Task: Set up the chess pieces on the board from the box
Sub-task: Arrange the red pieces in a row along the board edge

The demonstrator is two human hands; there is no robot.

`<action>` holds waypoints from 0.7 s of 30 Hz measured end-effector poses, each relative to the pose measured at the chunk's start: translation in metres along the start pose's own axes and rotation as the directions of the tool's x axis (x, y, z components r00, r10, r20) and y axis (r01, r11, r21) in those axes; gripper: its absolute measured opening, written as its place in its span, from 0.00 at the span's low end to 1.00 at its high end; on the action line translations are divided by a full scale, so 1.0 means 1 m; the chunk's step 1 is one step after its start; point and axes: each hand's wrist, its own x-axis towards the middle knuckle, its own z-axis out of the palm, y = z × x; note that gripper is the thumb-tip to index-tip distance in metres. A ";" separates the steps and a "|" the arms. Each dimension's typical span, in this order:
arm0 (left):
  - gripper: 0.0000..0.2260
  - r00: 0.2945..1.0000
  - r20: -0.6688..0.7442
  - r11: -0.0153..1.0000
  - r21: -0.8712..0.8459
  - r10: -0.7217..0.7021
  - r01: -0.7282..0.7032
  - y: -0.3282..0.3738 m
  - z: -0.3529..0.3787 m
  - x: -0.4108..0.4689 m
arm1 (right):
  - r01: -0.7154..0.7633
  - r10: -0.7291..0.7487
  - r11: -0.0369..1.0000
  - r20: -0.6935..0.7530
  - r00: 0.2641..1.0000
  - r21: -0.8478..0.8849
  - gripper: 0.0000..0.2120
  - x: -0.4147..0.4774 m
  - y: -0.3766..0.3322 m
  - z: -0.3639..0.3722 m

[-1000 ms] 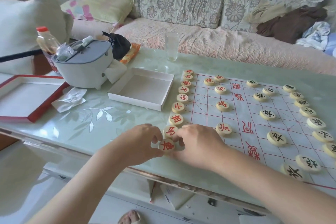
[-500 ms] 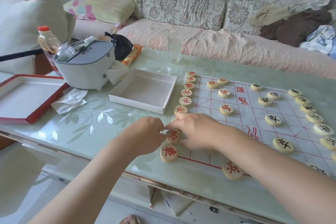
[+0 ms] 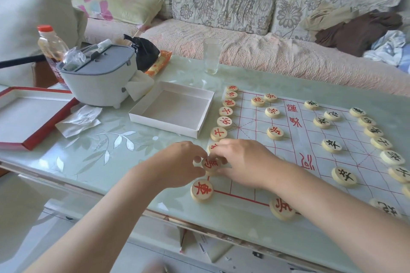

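Right now both hands meet at the near left edge of the board (image 3: 310, 131). The left hand (image 3: 179, 165) and the right hand (image 3: 246, 162) each close their grip on one red-marked piece (image 3: 210, 164), fingertips pinching its rim from either side. Whether it lies flat or is lifted I cannot tell. At six o'clock of it, just beside, lies the corner piece (image 3: 202, 189), which neither hand is holding. At twelve o'clock the column of red pieces (image 3: 224, 122) runs up the board's edge. The white box (image 3: 170, 109) stands on the table (image 3: 93, 162) at eleven o'clock, just beside that column. Black-marked pieces (image 3: 331, 146) lie towards three o'clock.
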 end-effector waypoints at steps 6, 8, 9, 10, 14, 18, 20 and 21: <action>0.21 0.996 -0.086 0.999 -0.037 -0.010 0.007 0.002 0.007 0.005 | -0.082 0.084 0.995 -0.034 0.996 0.054 0.15 -0.006 0.000 0.004; 0.20 0.996 -0.089 0.999 -0.039 -0.006 0.002 0.002 0.007 0.008 | -0.117 0.121 0.989 -0.032 0.992 0.092 0.15 -0.009 0.001 0.004; 0.18 0.997 -0.084 0.999 -0.041 0.001 -0.004 0.001 0.007 0.009 | -0.136 0.140 0.984 -0.026 0.990 0.117 0.15 -0.010 0.001 0.004; 0.18 0.997 -0.075 0.999 -0.042 0.011 -0.015 0.000 0.007 0.010 | -0.149 0.154 0.979 -0.025 0.988 0.136 0.15 -0.011 0.001 0.005; 0.18 0.997 -0.065 0.998 -0.045 0.048 -0.051 -0.003 0.008 0.012 | -0.168 0.174 0.972 -0.023 0.984 0.164 0.13 -0.012 -0.001 0.008; 0.21 0.996 -0.092 0.996 -0.085 0.017 -0.025 -0.003 0.011 0.010 | -0.168 0.188 0.954 -0.058 0.980 0.248 0.12 -0.011 -0.001 0.010; 0.20 0.995 -0.099 0.995 -0.093 0.019 -0.029 -0.005 0.012 0.010 | -0.171 0.193 0.951 -0.063 0.979 0.258 0.12 -0.011 -0.002 0.012; 0.19 0.995 -0.096 0.995 -0.094 0.022 -0.031 -0.005 0.012 0.010 | -0.173 0.194 0.950 -0.057 0.979 0.261 0.12 -0.011 -0.003 0.012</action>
